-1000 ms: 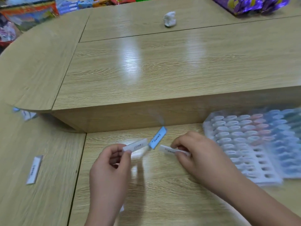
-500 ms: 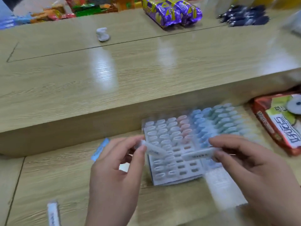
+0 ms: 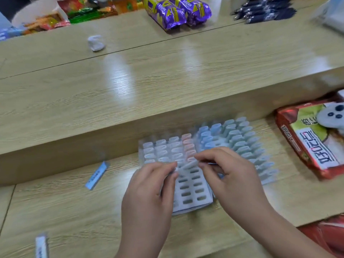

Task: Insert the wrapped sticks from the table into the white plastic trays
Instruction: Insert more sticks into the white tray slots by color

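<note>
Glossy wood-grain table (image 3: 167, 86) (plastic trays (image 3: 191, 192))

trays (image 3: 188, 194): white | seated sticks (image 3: 204, 135): white, pink, blue, pale green | loose stick (image 3: 96, 175): blue | counter (image 3: 74, 211): pale wood grain | far-edge packets (image 3: 167, 13): purple, yellow print | right-edge packet (image 3: 312, 146): red

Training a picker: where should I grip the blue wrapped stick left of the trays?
Pinch the blue wrapped stick at mid-length across its long edges, from above: it lies flat and slanted on the table, both edges free.
</note>
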The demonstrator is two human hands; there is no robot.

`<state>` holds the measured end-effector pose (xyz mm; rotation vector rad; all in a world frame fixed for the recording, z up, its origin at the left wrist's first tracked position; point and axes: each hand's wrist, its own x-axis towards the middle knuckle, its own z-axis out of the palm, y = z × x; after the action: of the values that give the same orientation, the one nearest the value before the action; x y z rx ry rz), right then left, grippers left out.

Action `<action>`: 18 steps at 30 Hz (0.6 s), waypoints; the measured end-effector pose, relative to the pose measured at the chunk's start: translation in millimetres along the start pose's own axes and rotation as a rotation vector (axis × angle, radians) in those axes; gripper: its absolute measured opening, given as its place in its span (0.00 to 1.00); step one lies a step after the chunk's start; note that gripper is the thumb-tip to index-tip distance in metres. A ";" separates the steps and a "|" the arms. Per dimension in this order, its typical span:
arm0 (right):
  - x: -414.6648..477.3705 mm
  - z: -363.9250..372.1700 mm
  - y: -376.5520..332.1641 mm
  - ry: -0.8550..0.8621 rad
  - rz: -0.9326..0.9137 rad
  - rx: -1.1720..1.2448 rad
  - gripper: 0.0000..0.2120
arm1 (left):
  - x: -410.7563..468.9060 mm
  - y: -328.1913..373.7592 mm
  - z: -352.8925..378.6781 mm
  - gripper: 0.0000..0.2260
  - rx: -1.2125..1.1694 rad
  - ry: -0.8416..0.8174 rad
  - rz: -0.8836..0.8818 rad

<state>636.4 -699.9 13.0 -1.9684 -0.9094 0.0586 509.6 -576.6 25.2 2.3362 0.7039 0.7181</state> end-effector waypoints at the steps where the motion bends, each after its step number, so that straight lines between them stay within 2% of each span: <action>1: 1.1 1.3 1.5 -0.014 0.001 0.003 0.11 | -0.9 -1.2 2.5 0.10 0.015 -0.009 0.004; 6: 4.1 5.1 3.8 -0.071 -0.034 -0.023 0.10 | -5.9 -5.4 8.4 0.08 0.120 -0.024 0.051; 11: 5.4 5.2 4.2 -0.185 -0.186 -0.171 0.14 | -5.2 -3.3 9.9 0.08 0.190 -0.055 0.114; 16: 6.7 7.2 -0.7 -0.247 -0.218 -0.234 0.15 | -2.3 -1.2 11.2 0.06 0.244 -0.098 -0.023; 18: 7.4 8.9 -0.2 -0.225 -0.230 -0.242 0.15 | -4.5 -3.3 13.7 0.06 0.285 -0.086 0.068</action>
<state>638.3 -688.8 10.5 -2.0928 -1.3388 0.0394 514.0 -582.3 12.2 2.6433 0.7314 0.5725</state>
